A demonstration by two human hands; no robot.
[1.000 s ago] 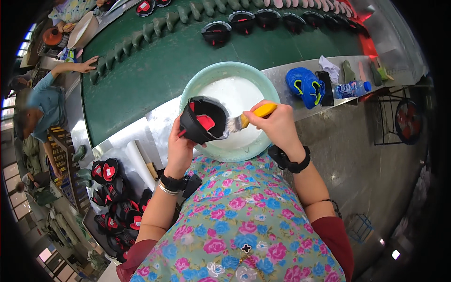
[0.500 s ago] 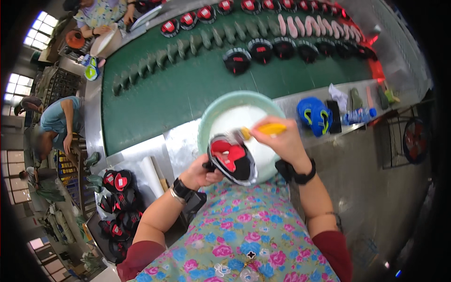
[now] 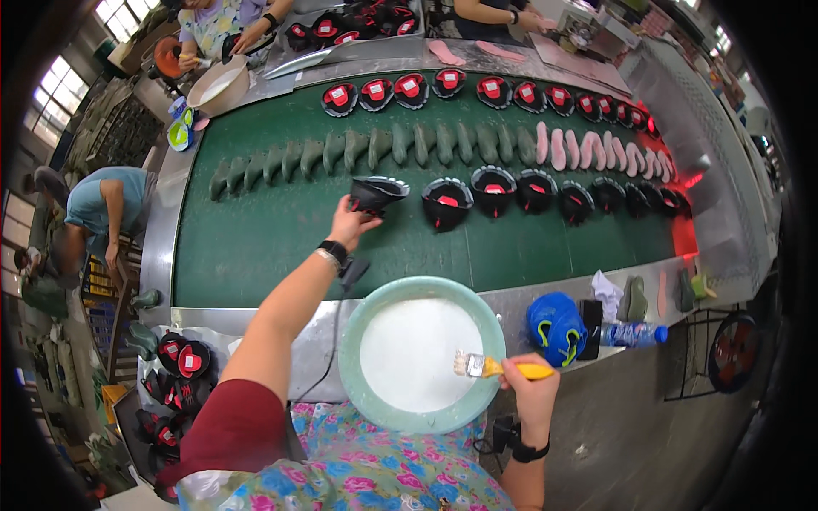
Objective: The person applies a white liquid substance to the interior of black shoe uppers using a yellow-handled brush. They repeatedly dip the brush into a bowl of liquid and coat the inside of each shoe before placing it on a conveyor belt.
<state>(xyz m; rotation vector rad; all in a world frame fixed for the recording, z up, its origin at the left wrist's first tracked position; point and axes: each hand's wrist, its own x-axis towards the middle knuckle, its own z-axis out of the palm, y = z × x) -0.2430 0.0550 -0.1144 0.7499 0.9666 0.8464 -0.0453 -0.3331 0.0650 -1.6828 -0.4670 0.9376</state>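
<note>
Left hand (image 3: 352,225): closed around 1 black cup-shaped shoe upper (image 3: 375,194) over green flat belt (image 3: 545,251); contact hard to tell.
Right hand (image 3: 532,387): gripping yellow-handled bristle brush (image 3: 486,366) above mint-green round basin (image 3: 422,418).
Labels: white tags (image 3: 409,84) inside far uppers.
Belt edge: steel ledge (image 3: 234,321).

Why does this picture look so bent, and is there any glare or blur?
In the head view, the fisheye lens bows the edges of the green worktable and leaves black corners; in that head view, the windows at left are bright, red light glows at right, and the metal edging shines; also in the head view, the brush and right hand look fairly sharp.
</note>
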